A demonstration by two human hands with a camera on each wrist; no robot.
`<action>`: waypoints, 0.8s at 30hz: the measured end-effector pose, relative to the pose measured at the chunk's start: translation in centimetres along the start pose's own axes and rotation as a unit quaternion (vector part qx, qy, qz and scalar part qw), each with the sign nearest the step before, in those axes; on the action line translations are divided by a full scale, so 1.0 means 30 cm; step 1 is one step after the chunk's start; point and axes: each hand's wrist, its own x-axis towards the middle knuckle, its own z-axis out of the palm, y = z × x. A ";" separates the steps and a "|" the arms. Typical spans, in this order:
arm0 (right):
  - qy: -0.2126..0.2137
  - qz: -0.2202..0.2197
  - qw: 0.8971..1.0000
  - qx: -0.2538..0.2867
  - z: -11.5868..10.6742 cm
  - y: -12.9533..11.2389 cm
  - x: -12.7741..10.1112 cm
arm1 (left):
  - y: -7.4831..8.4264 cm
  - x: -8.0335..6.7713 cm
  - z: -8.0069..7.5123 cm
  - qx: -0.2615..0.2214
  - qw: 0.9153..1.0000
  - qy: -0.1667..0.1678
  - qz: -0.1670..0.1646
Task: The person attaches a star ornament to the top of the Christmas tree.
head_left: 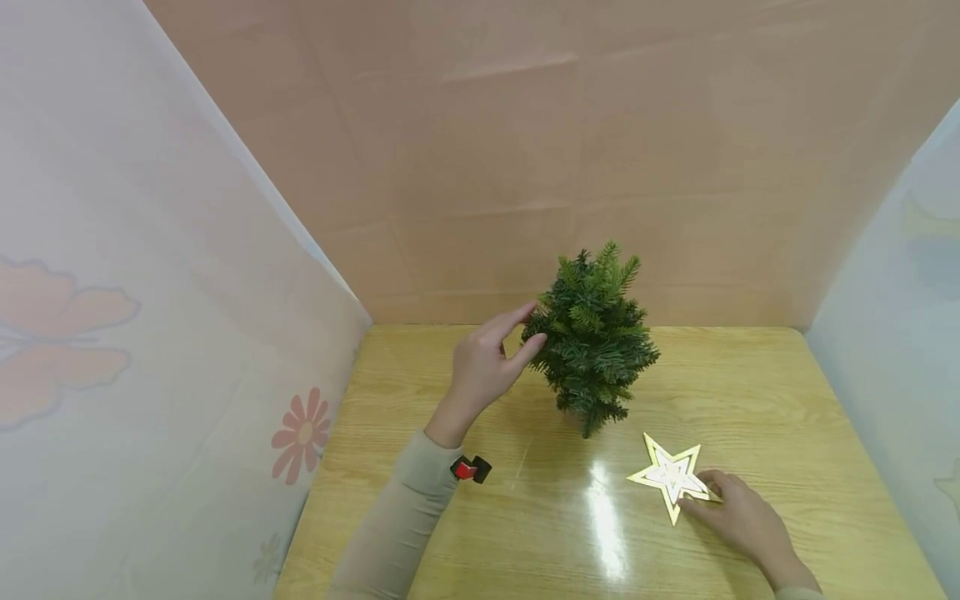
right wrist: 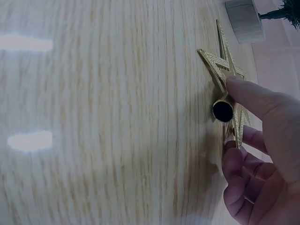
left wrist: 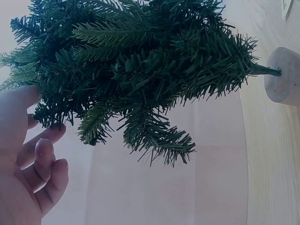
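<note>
A small artificial Christmas tree [head_left: 596, 342] stands on the table. My left hand [head_left: 483, 362] is at its left side, thumb and index finger apart at the outer branch tips; in the left wrist view the fingers are loosely bent beside the foliage [left wrist: 150, 61]. Between thumb and fingers, my right hand [head_left: 738, 512] pinches one point of a gold star tree topper [head_left: 670, 475], front right of the tree. The right wrist view shows a short round tube with a dark end [right wrist: 222, 111] on the star; the right thumb [right wrist: 251, 96] presses near it.
The wooden table [head_left: 420, 375] meets a brown backdrop [head_left: 480, 167] behind the tree. Pale patterned panels rise at the left [head_left: 187, 292] and right [head_left: 900, 333]. The tree's pale round base [left wrist: 283, 77] rests on the tabletop.
</note>
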 end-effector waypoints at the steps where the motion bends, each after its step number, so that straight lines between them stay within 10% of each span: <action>1: -0.002 0.001 1.000 0.004 0.001 0.001 0.000 | 0.001 0.001 0.000 0.004 1.000 0.001 0.003; 24: -0.036 0.027 0.995 0.093 -0.008 0.026 -0.006 | -0.001 -0.002 0.002 0.010 0.999 0.019 0.026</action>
